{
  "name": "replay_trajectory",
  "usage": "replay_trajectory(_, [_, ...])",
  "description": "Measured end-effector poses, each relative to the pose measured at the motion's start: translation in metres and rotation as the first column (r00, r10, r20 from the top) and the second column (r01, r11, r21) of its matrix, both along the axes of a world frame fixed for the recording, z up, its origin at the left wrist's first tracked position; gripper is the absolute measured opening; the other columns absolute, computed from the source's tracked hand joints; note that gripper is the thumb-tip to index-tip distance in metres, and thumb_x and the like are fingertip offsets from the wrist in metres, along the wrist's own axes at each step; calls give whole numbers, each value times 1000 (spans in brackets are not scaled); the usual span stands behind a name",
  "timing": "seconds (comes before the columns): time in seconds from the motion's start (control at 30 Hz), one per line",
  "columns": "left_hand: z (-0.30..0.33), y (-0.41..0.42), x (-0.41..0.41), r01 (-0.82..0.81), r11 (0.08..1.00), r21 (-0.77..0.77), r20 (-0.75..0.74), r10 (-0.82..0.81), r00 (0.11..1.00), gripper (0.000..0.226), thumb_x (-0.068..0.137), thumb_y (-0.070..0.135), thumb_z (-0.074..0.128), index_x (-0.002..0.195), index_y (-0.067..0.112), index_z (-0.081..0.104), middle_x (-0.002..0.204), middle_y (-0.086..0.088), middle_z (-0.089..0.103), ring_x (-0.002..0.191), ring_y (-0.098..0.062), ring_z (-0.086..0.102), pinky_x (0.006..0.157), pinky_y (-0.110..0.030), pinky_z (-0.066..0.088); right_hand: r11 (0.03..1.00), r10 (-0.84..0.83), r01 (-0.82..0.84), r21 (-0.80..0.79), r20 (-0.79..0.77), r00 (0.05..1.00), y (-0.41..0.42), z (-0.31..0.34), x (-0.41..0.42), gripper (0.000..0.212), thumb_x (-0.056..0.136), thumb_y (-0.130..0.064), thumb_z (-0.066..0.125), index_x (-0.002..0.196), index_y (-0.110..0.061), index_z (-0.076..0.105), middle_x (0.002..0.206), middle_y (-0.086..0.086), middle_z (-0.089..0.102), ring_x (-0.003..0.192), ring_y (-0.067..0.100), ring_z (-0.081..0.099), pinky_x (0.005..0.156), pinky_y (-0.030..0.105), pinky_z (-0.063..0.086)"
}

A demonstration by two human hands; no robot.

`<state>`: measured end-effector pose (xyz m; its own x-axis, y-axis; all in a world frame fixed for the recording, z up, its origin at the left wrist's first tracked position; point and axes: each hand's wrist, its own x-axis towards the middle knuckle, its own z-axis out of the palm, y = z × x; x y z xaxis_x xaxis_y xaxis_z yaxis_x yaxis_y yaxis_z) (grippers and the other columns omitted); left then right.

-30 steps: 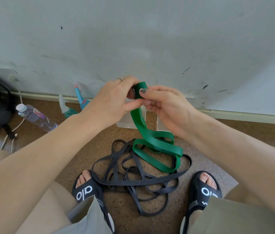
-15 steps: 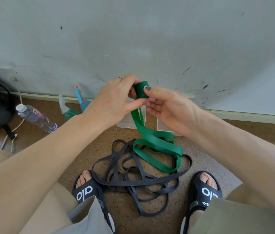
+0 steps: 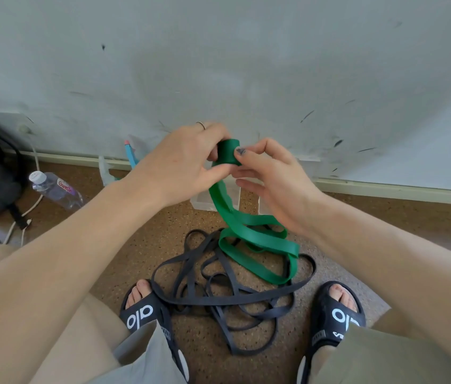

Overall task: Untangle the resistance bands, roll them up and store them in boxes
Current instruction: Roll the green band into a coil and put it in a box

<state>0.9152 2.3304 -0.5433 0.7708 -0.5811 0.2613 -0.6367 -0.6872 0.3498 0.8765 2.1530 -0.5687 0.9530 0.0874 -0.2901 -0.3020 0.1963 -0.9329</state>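
Pinching the green roll (image 3: 227,151), both hands (image 3: 182,164) (image 3: 271,176) hold it; its loose tail hangs straight below toward the floor.

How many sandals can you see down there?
2: the left sandal by the dark bands' left edge, the right sandal to their right.

Both forearms are being held out in front of the body, converging toward the middle. The left hand (image 3: 182,164) is being kept with its back to the camera, fingers curled over and thumb pressed underneath in a pinch. The right hand (image 3: 271,178) is being held palm toward the left, thumb tip pressed forward, remaining fingers loosely bent below.
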Motion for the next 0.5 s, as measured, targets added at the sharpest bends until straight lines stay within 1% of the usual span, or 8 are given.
replay_trajectory(0.03, [1,-1,0,14,998,58,13,-15,1000,25,90,33,69,104,13,62,84,1,58,77,-19,58,69,-42,50,978,-16,27,-208,53,998,2,0,-1,15,99,-18,65,88,-14,55,89,7,67,85,17,63,89,43,54])
replay_trajectory(0.07, [1,-2,-1,23,993,116,16,-25,1000,26,90,33,68,103,12,61,86,-1,59,79,-23,60,70,-44,51,918,3,39,-394,106,994,4,0,-2,17,99,-21,63,87,-12,56,85,5,65,80,16,59,80,44,52])
replay_trajectory(0.1, [1,-4,-2,25,985,168,13,-28,1000,27,89,33,68,101,10,60,88,-4,60,81,-27,61,71,-46,51,850,44,40,-525,147,988,7,0,-3,20,100,-25,60,86,-10,56,82,2,63,75,15,55,72,41,46])
replay_trajectory(0.17, [1,-7,-2,14,971,237,5,-16,1000,28,87,31,69,99,7,58,90,-8,61,82,-32,62,70,-49,51,767,104,29,-641,169,980,13,2,-5,28,100,-34,57,90,-8,59,83,1,65,76,18,57,69,39,44])
replay_trajectory(0.23, [2,-7,-1,-5,965,263,-15,9,1000,31,86,33,66,98,6,58,89,-10,61,81,-34,62,70,-49,51,739,115,14,-673,147,982,16,3,-4,36,97,-43,59,96,-8,63,92,5,71,85,22,63,74,39,50])
replay_trajectory(0.3, [4,-6,0,-13,963,270,-40,25,999,40,81,42,56,98,6,58,89,-10,61,81,-34,61,71,-50,51,746,121,-14,-666,115,986,17,3,-2,38,95,-48,61,98,-10,67,93,5,72,84,21,64,67,35,48])
replay_trajectory(0.4, [5,-9,-3,-13,966,260,-43,25,999,52,75,48,49,102,5,59,92,-11,62,84,-32,60,73,-48,49,817,75,-23,-576,66,995,17,3,3,40,92,-46,69,98,-7,67,83,3,66,73,15,58,64,29,45])
replay_trajectory(0.5, [3,-10,-5,-5,977,214,-19,9,1000,54,77,52,53,101,5,60,90,-9,62,82,-30,60,70,-45,49,860,68,-36,-510,43,997,14,2,8,38,89,-40,75,90,-3,68,76,5,64,73,18,60,72,34,48])
